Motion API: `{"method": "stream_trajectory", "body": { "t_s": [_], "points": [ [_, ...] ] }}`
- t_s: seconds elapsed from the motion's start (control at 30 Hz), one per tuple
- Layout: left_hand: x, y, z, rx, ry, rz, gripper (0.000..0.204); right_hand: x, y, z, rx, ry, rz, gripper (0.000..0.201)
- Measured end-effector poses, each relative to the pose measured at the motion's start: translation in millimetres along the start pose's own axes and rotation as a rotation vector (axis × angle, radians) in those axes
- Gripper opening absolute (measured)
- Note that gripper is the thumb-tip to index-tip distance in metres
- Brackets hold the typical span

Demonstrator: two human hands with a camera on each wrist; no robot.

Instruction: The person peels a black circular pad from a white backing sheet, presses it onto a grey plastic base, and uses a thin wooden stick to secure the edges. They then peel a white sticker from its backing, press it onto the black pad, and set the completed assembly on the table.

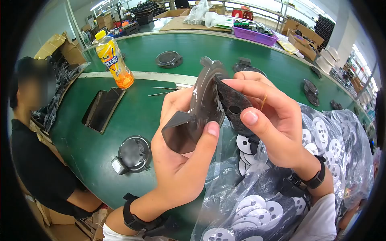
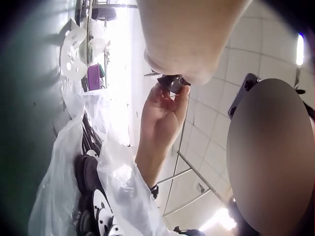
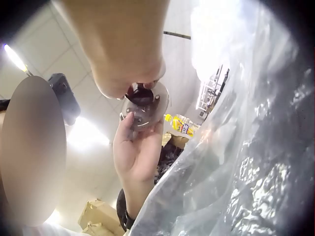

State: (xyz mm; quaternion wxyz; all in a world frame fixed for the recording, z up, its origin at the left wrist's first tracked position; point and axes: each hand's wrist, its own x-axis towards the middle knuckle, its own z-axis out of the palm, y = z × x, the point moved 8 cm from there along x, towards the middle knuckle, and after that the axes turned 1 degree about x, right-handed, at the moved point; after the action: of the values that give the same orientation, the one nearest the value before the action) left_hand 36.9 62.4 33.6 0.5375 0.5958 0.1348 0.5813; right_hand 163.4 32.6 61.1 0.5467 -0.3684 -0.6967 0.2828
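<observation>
In the head view, my left hand [image 1: 177, 172] grips a smoky, translucent round plastic housing [image 1: 203, 96] turned on edge, with a flat squarish tab on its near side. The thumb presses on the housing's inner side. My right hand [image 1: 277, 120] pinches a black disc [image 1: 235, 106] with holes, bent and slanting against the open face of the housing. In the right wrist view the housing [image 3: 147, 110] shows from below, its clear rim facing the camera. A dark bit of the disc [image 2: 172, 83] shows above the right fingertips in the left wrist view.
Clear plastic bags of white discs [image 1: 251, 215] with holes lie at the right front. On the green table [image 1: 92, 156] are another round housing [image 1: 135, 153], a phone-like dark case [image 1: 102, 110], a drink bottle [image 1: 114, 60] and tweezers [image 1: 161, 92]. A person [image 1: 44, 160] sits at left.
</observation>
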Motion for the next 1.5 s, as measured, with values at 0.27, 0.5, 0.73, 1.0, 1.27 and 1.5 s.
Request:
{"method": "stream_trajectory", "body": {
  "t_s": [0.27, 0.5, 0.73, 1.0, 1.27, 1.5],
  "points": [
    [-3.8, 2.2, 0.3, 0.081, -0.003, 0.053, 0.044, -1.2, -4.8, 1.0, -0.138, 0.000, -0.047, 0.037],
    [-5.3, 5.3, 1.8, 0.314, -0.035, 0.132, 0.042, -5.2, -25.3, 7.6, -0.486, 0.046, -0.145, 0.035],
    [-8.7, 0.2, 0.5, 0.078, -0.004, 0.034, 0.050, -6.8, -28.6, 8.5, -0.591, 0.080, -0.215, 0.036],
    [-10.1, -1.8, 1.5, 0.143, 0.033, 0.016, 0.039, -5.2, -15.6, 4.6, -0.520, 0.107, -0.133, 0.035],
    [-10.9, -2.4, 6.4, 0.180, 0.013, 0.012, 0.036, -6.4, -23.7, 8.7, -0.647, 0.103, -0.176, 0.035],
    [-9.0, 0.5, 6.5, 0.234, -0.058, 0.142, 0.045, -8.3, -27.1, 10.5, -0.637, 0.095, -0.181, 0.038]
  ]
}}
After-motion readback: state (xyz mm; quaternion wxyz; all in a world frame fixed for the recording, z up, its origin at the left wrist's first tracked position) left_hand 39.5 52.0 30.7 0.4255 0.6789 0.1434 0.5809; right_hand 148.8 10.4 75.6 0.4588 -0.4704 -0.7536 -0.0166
